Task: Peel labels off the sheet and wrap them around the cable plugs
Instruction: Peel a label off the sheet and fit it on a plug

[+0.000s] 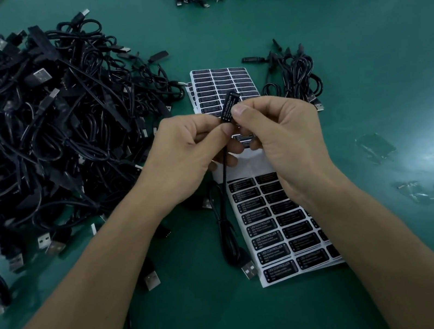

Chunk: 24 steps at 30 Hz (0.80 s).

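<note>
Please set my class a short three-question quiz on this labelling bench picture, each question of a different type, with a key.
1. True or false: the left hand and the right hand both hold the plug.
2. The big cable pile lies: A) left of the hands; B) right of the hands; C) nearer than the wrists.
3. Fill in: the label on the plug reads "LED ____".
Key: 1 true; 2 A; 3 CONTROLLER.
</note>
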Available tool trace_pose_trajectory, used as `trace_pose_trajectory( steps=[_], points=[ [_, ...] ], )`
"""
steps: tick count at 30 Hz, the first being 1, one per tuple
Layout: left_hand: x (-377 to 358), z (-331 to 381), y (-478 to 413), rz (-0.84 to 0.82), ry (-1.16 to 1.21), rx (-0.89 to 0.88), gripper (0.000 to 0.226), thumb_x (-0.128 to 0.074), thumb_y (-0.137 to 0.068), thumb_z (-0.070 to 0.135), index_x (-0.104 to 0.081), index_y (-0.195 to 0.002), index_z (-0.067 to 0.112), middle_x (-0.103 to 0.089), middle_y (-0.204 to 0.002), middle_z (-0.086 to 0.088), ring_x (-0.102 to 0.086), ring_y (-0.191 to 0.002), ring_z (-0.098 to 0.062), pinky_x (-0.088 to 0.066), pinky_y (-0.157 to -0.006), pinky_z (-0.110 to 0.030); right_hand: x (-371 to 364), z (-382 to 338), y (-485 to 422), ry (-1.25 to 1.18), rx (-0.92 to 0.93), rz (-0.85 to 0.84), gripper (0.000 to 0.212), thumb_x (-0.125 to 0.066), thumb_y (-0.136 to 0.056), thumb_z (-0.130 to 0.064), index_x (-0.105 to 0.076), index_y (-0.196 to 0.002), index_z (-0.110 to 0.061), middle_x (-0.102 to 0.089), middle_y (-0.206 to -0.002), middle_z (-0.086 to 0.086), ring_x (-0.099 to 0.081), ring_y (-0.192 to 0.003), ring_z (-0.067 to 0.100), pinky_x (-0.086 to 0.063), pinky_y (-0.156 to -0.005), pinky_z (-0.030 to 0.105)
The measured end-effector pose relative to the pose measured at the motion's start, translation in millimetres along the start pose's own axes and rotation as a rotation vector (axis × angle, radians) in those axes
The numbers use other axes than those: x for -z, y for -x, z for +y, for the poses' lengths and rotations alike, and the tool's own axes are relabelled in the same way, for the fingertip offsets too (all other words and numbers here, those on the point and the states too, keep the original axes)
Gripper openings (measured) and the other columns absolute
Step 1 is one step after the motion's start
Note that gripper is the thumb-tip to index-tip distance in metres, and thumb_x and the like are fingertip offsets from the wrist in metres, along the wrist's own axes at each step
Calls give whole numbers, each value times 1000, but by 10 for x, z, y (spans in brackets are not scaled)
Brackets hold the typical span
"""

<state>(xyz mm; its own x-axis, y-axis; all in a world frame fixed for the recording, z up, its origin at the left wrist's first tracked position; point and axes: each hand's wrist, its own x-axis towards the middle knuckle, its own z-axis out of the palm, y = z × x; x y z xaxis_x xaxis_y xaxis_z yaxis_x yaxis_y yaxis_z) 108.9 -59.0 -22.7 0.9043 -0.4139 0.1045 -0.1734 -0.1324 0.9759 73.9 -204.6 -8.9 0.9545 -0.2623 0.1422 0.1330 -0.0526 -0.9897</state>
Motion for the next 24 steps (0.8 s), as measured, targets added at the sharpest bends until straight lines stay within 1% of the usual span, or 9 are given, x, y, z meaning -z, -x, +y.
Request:
trace_pose_trajectory(
  steps=[4, 13, 16, 19, 21, 24],
  points=[
    [0, 1, 0, -6, -6, -2, 21, -59, -102, 19, -73, -86, 20, -77, -77, 3, -73, -66, -11, -49, -54, -15, 6, 4, -8, 12, 5, 4, 20, -68, -93, -7, -73, -76, -17, -69, -64, -11, -59, -59, -4, -46, -58, 11],
    [8, -20, 3, 1, -12, -34, 19, -59, -102, 18, -73, -89, 19, -77, -78, 2, -74, -67, -14, -52, -56, -20, 8, 14, -6, 97, 48, 20, 19, -70, -91, -12, -74, -75, -20, -70, -66, -8, -60, -61, -1, -49, -61, 16],
    [2, -28, 2, 10, -10, -41, 18, -60, -101, 17, -74, -90, 15, -76, -77, 1, -74, -67, -14, -52, -56, -22, 2, 12, -3, 121, 58, 29, 21, -70, -91, -13, -74, -73, -23, -69, -65, -9, -58, -60, -1, -49, -61, 17],
    [-6, -28, 4, 24, -5, -47, 19, -60, -101, 18, -74, -88, 16, -76, -76, 0, -74, -66, -15, -52, -54, -20, -5, 8, -5, 137, 68, 44, 20, -71, -90, -13, -73, -73, -24, -70, -65, -10, -58, -60, -1, -50, -63, 19],
    [-13, -24, 9, 40, 3, -48, 21, -61, -101, 18, -75, -85, 18, -76, -75, 0, -74, -65, -15, -51, -53, -19, -16, 6, -4, 149, 77, 49, 20, -71, -90, -12, -73, -74, -23, -71, -67, -9, -62, -63, 3, -53, -67, 22],
    [-20, -20, 10, 61, 11, -43, 21, -62, -100, 18, -76, -84, 19, -76, -74, -1, -74, -64, -16, -52, -54, -20, -32, 12, -2, 164, 83, 70, 17, -71, -89, -12, -74, -75, -22, -74, -71, -5, -68, -70, 12, -58, -73, 28]
  ],
)
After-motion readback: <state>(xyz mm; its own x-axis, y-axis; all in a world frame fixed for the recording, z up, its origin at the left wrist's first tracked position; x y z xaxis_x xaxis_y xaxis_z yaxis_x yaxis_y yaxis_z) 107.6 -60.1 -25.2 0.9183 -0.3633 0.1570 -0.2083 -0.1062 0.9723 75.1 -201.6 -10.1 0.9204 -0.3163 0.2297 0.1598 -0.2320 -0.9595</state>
